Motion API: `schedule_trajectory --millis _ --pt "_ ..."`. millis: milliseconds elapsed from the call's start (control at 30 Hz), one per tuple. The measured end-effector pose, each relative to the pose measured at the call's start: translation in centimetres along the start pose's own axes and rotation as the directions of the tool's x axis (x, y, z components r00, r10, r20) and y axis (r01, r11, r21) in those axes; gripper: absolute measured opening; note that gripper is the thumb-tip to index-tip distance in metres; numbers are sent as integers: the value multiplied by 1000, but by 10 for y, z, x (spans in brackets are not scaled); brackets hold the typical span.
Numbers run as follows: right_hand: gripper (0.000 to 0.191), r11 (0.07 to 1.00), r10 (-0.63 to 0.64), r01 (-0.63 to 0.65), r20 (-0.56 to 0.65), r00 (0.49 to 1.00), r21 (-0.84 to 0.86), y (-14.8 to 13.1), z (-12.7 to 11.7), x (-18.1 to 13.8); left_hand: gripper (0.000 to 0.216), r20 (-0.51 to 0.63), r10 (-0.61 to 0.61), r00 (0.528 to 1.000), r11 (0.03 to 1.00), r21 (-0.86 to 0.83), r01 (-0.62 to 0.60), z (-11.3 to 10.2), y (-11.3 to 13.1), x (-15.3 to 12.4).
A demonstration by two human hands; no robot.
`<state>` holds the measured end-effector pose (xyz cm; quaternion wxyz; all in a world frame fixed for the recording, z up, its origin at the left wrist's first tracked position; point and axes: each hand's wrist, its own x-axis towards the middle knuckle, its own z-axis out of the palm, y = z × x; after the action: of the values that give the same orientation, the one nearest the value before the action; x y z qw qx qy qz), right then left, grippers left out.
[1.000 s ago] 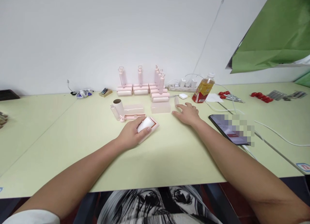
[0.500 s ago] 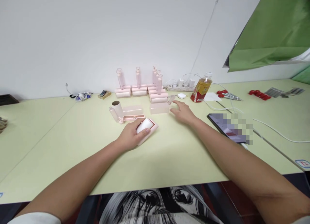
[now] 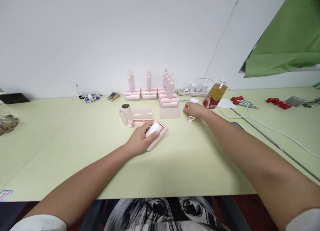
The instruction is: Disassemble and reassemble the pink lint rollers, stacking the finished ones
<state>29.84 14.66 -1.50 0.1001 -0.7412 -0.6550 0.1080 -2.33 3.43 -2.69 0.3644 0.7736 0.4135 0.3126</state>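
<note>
My left hand (image 3: 141,138) is closed around a lint roller head, a white paper roll (image 3: 154,128) in a pink holder (image 3: 160,139), held at the table's middle. To the right, my right hand (image 3: 193,109) is curled shut where a clear handle tube lay; its fingers hide most of what they grip. Just below it is a small pink heart-ringed cap (image 3: 190,119). Between the hands lies a translucent cover (image 3: 170,113). Left of it are another cover (image 3: 142,114), an open pink holder (image 3: 147,122), a standing white roll (image 3: 127,113) and a clear handle tube (image 3: 123,117).
Several assembled pink lint rollers (image 3: 170,91) stand by the wall. Right of them are a power strip (image 3: 191,92), a drink bottle (image 3: 215,93), red-handled tools (image 3: 243,101) and white cables (image 3: 252,119). A coiled cable (image 3: 90,98) lies at the back left.
My right hand has closed from an open reach, and the clear tube at its fingertips is hidden now. The pink heart-ringed cap has come into view. My left hand keeps its hold.
</note>
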Motion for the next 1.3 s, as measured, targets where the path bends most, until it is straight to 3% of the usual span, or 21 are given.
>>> schedule_trajectory --millis 100,167,233,267,333,400,467,633,900,1100,1167,1300 --pt "28 998 41 -45 -98 994 -41 4 -10 -26 51 -17 -61 998 975 -214 56 3 -2 3" --pt "33 999 42 -46 -189 981 -19 0 -21 -50 51 -8 -147 989 908 -398 131 5 -4 5" --pt "36 969 -22 104 -339 940 225 -8 -31 -79 51 4 -229 973 809 -555 193 6 -4 7" --pt "40 897 -89 232 -360 929 376 -13 -33 -93 51 7 -263 965 761 -613 212 7 -4 8" --pt "48 640 -295 446 -335 895 626 -24 -32 -120 51 18 -314 949 679 -695 237 6 -2 9" --pt "42 385 -483 529 -324 814 756 -33 -22 -142 52 10 -308 951 631 -746 213 4 0 9" --pt "31 304 -560 522 -294 774 797 -39 -10 -155 50 -16 -229 973 631 -764 136 1 1 9" --pt "34 320 -611 545 -271 744 775 -45 14 -164 42 3 -39 999 628 -777 27 -5 1 8" --pt "35 418 -608 658 -345 715 627 -47 19 -162 46 13 -55 998 653 -756 46 -4 -2 5" --pt "35 472 -667 777 -408 624 417 -52 11 -163 54 -36 -67 997 712 -702 22 -3 -5 6" --pt "34 484 -667 775 -403 627 407 -52 10 -163 56 -53 -74 996 728 -685 17 -3 -5 6" --pt "35 507 -638 710 -341 691 489 -50 14 -162 56 -66 -69 995 761 -649 10 -3 -6 6"
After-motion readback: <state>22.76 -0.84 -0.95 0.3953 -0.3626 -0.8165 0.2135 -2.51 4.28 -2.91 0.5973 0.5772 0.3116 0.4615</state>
